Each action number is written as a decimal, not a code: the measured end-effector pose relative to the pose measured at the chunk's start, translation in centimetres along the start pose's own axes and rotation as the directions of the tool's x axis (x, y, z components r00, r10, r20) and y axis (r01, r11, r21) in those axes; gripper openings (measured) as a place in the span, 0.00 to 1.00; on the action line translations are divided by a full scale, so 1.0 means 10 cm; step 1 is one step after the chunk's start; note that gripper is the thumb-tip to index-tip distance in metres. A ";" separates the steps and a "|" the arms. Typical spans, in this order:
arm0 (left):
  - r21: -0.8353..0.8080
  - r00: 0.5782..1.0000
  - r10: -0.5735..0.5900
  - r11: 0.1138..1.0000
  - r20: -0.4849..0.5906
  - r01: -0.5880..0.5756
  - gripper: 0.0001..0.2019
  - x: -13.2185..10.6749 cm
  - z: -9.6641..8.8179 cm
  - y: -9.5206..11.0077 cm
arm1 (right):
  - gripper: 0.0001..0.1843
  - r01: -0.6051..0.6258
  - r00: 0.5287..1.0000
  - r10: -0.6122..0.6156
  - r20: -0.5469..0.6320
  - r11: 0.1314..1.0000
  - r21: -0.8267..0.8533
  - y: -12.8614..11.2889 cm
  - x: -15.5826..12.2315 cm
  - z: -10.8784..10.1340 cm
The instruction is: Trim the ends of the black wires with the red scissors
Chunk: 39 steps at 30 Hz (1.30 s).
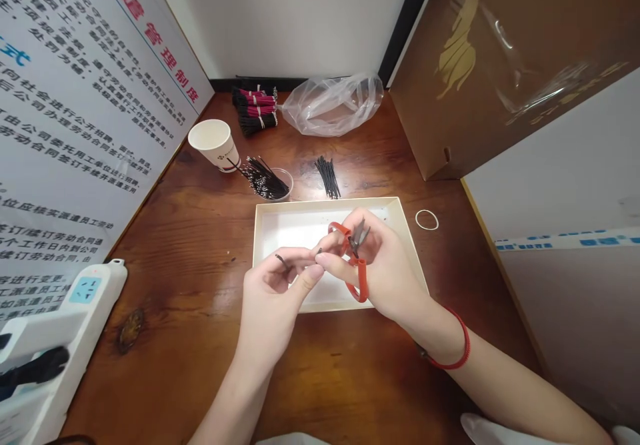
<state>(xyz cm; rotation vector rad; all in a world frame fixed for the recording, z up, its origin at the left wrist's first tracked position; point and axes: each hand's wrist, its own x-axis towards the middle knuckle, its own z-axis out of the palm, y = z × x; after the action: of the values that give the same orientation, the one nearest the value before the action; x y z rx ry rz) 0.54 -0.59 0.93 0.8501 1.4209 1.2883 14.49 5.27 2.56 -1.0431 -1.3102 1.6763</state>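
Above a shallow white box lid (280, 206), my two hands meet at the fingertips. My left hand (280, 281) is closed on a short black wire (281, 259), whose end sticks out past the fingers. Pinched against it, the thumb and forefinger of my right hand (377, 265) touch the wire's other end. Red-handled scissors (361, 278) hang on my right hand, their small dark blades pointing away from me. Behind the lid lies a small bunch of black wires (327, 177). More black wires (263, 179) with pale tips stand in a clear plastic cup (286, 188).
A paper cup (213, 143) stands at the back left, near banded bundles of black and magenta wires (255, 108) and a clear plastic bag (333, 105). A rubber band (427, 219) lies right of the lid. A power strip (83, 338) is at left, a brown box (480, 65) at right.
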 end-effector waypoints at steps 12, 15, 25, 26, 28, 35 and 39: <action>0.342 0.938 0.323 0.902 -0.129 -0.263 0.06 0.01 -0.02 -0.04 | 0.13 0.073 0.993 -0.110 -0.050 0.875 -0.479 0.11 -0.34 -0.37; 0.416 0.910 0.401 0.850 -0.110 -0.324 0.08 0.03 -0.03 -0.06 | 0.08 0.133 0.985 -0.174 -0.014 0.797 -0.589 0.13 -0.39 -0.36; 0.461 0.902 0.429 0.812 -0.053 -0.359 0.11 0.04 -0.03 -0.11 | 0.06 0.182 0.962 -0.271 -0.041 0.742 -0.645 0.15 -0.41 -0.28; 0.461 0.901 0.430 0.811 -0.053 -0.360 0.12 0.05 -0.04 -0.11 | 0.06 0.179 0.962 -0.270 -0.043 0.741 -0.647 0.16 -0.41 -0.28; 0.463 0.902 0.428 0.811 -0.054 -0.357 0.11 0.05 -0.04 -0.11 | 0.06 0.173 0.963 -0.264 -0.045 0.743 -0.647 0.17 -0.39 -0.28; 0.476 0.901 0.432 0.802 -0.049 -0.359 0.12 0.05 -0.04 -0.11 | 0.06 0.163 0.968 -0.246 -0.045 0.758 -0.631 0.15 -0.39 -0.29; 0.474 0.903 0.426 0.805 -0.045 -0.357 0.12 0.05 -0.05 -0.11 | 0.07 0.169 0.968 -0.247 -0.040 0.761 -0.627 0.15 -0.40 -0.29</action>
<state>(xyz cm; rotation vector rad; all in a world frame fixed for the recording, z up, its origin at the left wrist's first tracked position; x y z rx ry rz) 0.10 -0.46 -0.32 1.4560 1.7696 1.3603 18.60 2.42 1.25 -1.2803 -1.8825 0.9964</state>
